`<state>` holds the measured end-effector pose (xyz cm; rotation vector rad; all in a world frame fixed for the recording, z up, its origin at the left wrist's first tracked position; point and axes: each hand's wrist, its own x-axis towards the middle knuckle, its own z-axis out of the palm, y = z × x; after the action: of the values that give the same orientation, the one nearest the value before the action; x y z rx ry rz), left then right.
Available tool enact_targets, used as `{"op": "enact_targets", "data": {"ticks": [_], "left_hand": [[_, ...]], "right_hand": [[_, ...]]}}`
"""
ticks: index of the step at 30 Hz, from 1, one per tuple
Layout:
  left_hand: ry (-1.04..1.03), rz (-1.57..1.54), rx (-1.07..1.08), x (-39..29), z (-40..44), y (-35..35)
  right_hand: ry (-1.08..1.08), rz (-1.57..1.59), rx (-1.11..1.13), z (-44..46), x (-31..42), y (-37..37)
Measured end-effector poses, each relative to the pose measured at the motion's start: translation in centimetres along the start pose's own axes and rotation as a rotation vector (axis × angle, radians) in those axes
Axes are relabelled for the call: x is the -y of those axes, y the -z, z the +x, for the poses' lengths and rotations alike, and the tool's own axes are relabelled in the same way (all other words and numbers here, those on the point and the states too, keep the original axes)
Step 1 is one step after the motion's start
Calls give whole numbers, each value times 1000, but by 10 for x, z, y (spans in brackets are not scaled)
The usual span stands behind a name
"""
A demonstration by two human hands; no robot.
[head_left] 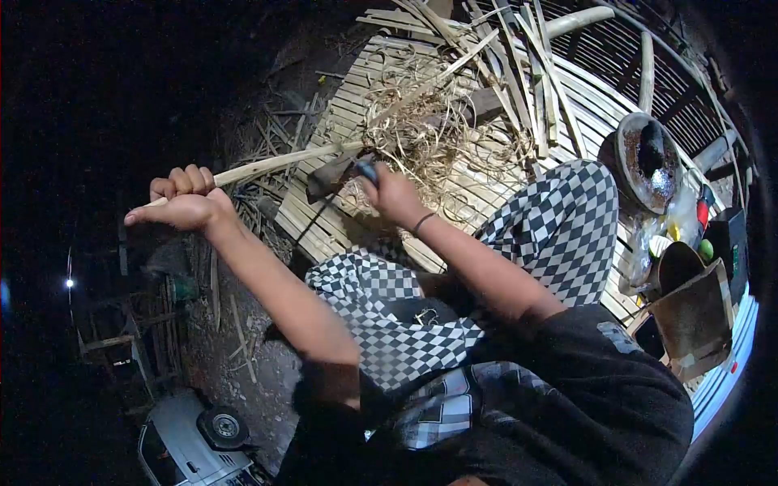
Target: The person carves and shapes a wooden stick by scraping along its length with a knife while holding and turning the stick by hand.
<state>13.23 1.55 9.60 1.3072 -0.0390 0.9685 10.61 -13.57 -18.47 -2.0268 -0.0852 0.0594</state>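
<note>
My left hand [188,202] is wrapped round the outer end of a long pale bamboo strip [271,165], thumb stretched along it. The strip runs right to a heap of thin curled shavings [417,121]. My right hand [395,197] is closed on a blue handle [367,171] close to the strip's inner end; any blade there is too hard to make out. Just left of this hand is a dark block [328,178]. Under the shavings lies a slatted bamboo platform [340,109].
More split strips [527,73] lie at the platform's far side. At the right stand a round metal pot [648,162], plastic bags and an open cardboard box [693,320]. My legs in checked trousers [567,219] are folded on the platform. A parked vehicle [194,441] shows at lower left.
</note>
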Motion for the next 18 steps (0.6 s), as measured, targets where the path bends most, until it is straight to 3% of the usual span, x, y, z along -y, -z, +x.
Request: {"op": "enact_targets", "data": {"ticks": [3,7,9,12,15,18], "left_hand": [[-5,-33,8,-3,0,10],[-7,-7,-89,-4,-7,8],[-54,69,-219,-1,-12,2],[-136,161,-247,1,-23,-3],[-154,176,-306,-2,-36,-11],[-167,171,-286,-4,-41,-8]], "right_hand": [[-127,-1,-68,19,-52,-15],[-125,-63,-63,10,-36,-4],[-172,86,12,6,-18,4],[141,209,-97,-13,27,20],[314,248,40,-35,80,34],[414,260,24,-44,101,45]]}}
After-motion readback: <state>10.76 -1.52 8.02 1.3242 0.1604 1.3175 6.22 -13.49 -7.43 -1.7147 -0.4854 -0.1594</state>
